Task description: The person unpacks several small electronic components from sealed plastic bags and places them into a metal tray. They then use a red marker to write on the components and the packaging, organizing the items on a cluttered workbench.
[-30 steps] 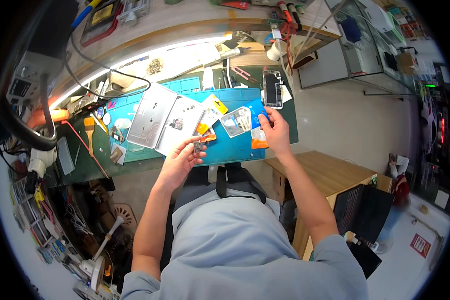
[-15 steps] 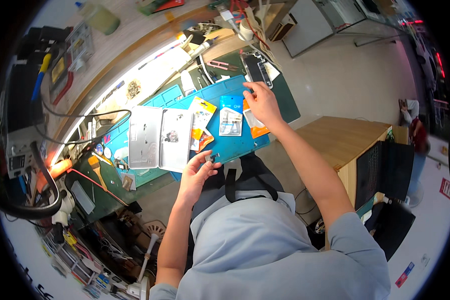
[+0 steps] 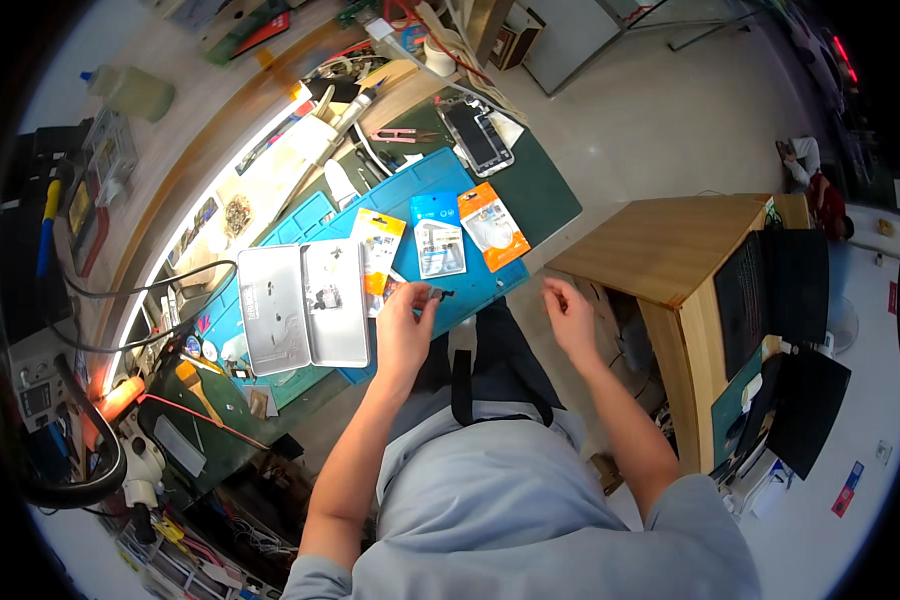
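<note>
My left hand (image 3: pixel 407 318) is closed, pinching a small dark part (image 3: pixel 445 294) with a thin tail at the near edge of the blue work mat (image 3: pixel 482 287). The part is too small to name. My right hand (image 3: pixel 569 318) hovers beyond the bench edge, fingers curled; whatever is in them, if anything, is hidden. An opened silver metal case (image 3: pixel 275 315) lies left of my left hand, small dark parts (image 3: pixel 324 297) in its right half. Beyond my hands lie a yellow-and-white packet (image 3: pixel 378 250), a blue-and-white packet (image 3: pixel 438 236) and an orange packet (image 3: pixel 494 228).
A phone screen assembly (image 3: pixel 477 137) and pink-handled scissors (image 3: pixel 398 135) lie at the back. At the left are a brush (image 3: pixel 199 389), a black cable (image 3: pixel 165 290) and a microscope (image 3: pixel 144 470). A wooden desk (image 3: pixel 650 245) stands to the right. Another person (image 3: pixel 825 205) is far right.
My right hand has drawn back from beside the orange packet toward my body, its fingers now curled. My left hand still holds the small part, turned slightly. The whole view has shifted.
</note>
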A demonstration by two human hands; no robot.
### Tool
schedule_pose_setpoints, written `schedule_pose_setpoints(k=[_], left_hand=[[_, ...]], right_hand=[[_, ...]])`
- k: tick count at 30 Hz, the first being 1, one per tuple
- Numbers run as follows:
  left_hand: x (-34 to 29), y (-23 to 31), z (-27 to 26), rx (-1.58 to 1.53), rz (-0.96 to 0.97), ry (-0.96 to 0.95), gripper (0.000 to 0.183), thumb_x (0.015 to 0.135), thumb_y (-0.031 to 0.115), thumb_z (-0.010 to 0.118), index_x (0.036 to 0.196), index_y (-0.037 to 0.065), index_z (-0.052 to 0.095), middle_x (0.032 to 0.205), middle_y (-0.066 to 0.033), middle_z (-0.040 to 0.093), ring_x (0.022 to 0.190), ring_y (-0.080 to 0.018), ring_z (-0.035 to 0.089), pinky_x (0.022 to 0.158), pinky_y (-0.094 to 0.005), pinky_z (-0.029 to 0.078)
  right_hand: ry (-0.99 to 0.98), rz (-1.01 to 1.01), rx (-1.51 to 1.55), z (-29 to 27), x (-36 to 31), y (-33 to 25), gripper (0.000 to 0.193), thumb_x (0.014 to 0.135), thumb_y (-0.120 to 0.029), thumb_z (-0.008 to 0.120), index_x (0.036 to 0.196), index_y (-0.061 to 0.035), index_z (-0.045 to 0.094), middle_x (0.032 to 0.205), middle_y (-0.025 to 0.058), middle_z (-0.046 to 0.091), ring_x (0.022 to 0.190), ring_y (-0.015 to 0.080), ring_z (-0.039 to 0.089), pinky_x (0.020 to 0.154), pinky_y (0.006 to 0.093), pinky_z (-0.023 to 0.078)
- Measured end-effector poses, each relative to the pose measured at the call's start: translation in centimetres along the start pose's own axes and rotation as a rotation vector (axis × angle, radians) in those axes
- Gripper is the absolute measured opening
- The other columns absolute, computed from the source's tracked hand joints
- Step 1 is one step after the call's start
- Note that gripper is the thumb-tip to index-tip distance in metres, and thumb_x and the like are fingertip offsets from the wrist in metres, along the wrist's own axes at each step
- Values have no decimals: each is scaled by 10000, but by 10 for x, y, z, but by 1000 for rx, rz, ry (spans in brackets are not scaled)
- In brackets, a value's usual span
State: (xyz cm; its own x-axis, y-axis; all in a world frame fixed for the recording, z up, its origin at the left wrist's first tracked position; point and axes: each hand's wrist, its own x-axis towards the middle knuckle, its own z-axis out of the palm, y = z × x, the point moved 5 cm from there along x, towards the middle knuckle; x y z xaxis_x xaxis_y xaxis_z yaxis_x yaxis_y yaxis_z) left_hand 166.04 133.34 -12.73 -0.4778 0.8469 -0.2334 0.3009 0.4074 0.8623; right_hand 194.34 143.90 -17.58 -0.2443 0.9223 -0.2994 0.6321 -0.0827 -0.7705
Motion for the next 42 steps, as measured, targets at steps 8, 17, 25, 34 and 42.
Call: schedule_pose_setpoints(k=[8,17,25,34,42], left_hand=[[11,9,8,458,228,48,187,926,97,670,1101,31,664,995,-157,662,899,-363,665,733,-434,543],[-27,45,30,343,223,-246,124,943,158,678,880,52,663,879,-129,674,681,-359,660,602,-408,528],[-74,54,135,-436,-157,-774,388,1065,148,505,1442,58,495,1421,-83,559,1203,-234,628,943,-338,551],[-213,251,326,-589,-635,-1358,473,1111,360,366,1396,3,490,1392,-80,560,1245,-243,576,1043,-383,477],[-294,273,459,-235,-711,-1530,504,1030,56,482,1517,20,358,1431,-180,517,1268,-307,578,1018,-443,522]], right_hand=[[71,173,73,-7,-56,38,245,999,-121,619,1197,13,672,928,87,743,780,137,706,712,280,552],[4,377,-36,-19,-101,40,211,978,-85,604,1155,-29,704,790,88,700,622,174,636,634,327,532],[221,-417,131,-107,-116,-121,424,901,-95,638,1320,-44,600,1351,188,551,1264,387,532,1066,444,446],[760,-319,-387,-276,-194,136,415,847,-253,701,1246,-143,672,1231,94,666,1143,313,618,1079,533,421],[1536,914,1575,-325,-425,554,677,999,-551,504,1447,-44,474,1454,159,534,1280,288,552,998,494,484]])
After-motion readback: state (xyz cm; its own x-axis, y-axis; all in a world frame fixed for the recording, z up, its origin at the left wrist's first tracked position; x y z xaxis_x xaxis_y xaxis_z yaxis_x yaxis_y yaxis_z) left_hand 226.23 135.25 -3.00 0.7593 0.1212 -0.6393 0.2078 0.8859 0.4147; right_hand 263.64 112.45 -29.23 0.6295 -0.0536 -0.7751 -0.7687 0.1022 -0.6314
